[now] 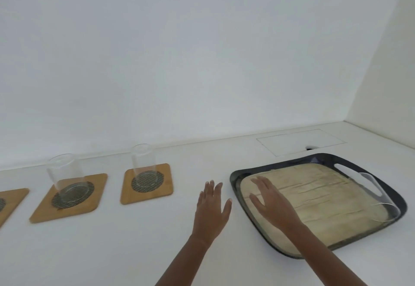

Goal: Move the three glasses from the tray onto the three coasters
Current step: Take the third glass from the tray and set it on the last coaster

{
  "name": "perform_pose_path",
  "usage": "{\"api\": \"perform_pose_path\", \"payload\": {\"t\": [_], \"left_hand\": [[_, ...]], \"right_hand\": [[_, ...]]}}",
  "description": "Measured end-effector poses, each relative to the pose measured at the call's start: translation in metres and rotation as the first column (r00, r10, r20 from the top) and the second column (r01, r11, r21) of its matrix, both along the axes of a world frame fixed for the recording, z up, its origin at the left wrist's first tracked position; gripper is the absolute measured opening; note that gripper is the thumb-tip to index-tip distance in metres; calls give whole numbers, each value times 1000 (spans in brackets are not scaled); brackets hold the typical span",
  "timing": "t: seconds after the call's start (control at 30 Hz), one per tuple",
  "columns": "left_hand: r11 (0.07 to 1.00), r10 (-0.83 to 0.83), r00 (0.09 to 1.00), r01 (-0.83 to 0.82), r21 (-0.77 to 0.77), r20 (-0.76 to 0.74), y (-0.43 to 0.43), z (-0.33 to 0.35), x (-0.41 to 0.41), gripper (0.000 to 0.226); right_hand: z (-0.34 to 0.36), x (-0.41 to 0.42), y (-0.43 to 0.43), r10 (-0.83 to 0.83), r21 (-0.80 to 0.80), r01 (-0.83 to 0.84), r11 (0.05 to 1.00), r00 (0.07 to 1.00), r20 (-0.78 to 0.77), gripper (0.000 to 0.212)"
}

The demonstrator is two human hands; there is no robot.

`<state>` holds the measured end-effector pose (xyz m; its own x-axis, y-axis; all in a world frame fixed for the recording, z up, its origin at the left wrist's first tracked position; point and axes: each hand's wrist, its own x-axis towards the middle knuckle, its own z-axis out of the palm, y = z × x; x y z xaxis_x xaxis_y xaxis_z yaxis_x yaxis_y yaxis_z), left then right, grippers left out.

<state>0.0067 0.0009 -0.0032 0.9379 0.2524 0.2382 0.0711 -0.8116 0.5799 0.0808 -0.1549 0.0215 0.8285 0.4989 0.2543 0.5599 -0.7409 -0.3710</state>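
Two clear glasses stand upright on wooden coasters: one glass [67,180] on the middle coaster [69,198], another glass [143,164] on the right coaster [147,183]. A third coaster [9,202] at the left edge holds nothing. The third glass [379,200] stands at the right side of the dark tray [238,173], on its beige mat [325,198]. My left hand [212,209] hovers open over the white counter just left of the tray. My right hand [272,202] is open, flat above the tray's left part, well apart from the glass.
White counter [134,240] runs to a white wall behind and a side wall at right. A rectangular flush panel [301,142] with a small dark notch lies behind the tray.
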Motion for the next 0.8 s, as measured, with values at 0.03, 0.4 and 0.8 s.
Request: {"api": "perform_pose_path", "payload": {"t": [0.03,0.4,0.8], "left_hand": [[1000,-24,1000,24,6,-7,-11,0,10,53],[962,-208,943,246,121,-261,-122,-6,100,62],[938,-214,904,296,181,-371,-157,-30,136,63]], "right_hand": [[1,7,-14,-30,-8,30,999,1000,-1,44],[-9,80,-137,-322,-139,315,939,947,-25,48],[-14,132,-199,-474,-239,498,834,867,151,50]]}}
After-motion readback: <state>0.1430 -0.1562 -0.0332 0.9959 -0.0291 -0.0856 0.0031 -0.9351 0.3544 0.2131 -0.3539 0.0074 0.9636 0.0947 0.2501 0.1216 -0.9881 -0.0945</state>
